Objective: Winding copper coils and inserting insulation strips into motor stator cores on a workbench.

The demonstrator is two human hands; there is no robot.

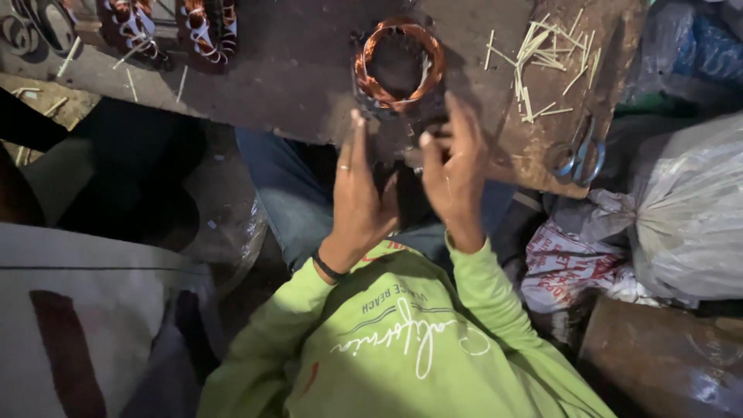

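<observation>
Beyond both spread hands, left hand [361, 203] and right hand [455, 172] (fingers straight), lies the copper-wound stator [398, 66].

Both arms reach forward in light green sleeves, bent at the elbows, the forearms drawing closer toward the wrists. The left hand [360, 193] stands upright with its back to the camera, fingers straight and held together, a ring on one finger and a dark band round the wrist. The right hand [457, 166] stands just beside it, a narrow gap between them, fingers raised and slightly curled, thumb turned in toward the left hand.
</observation>
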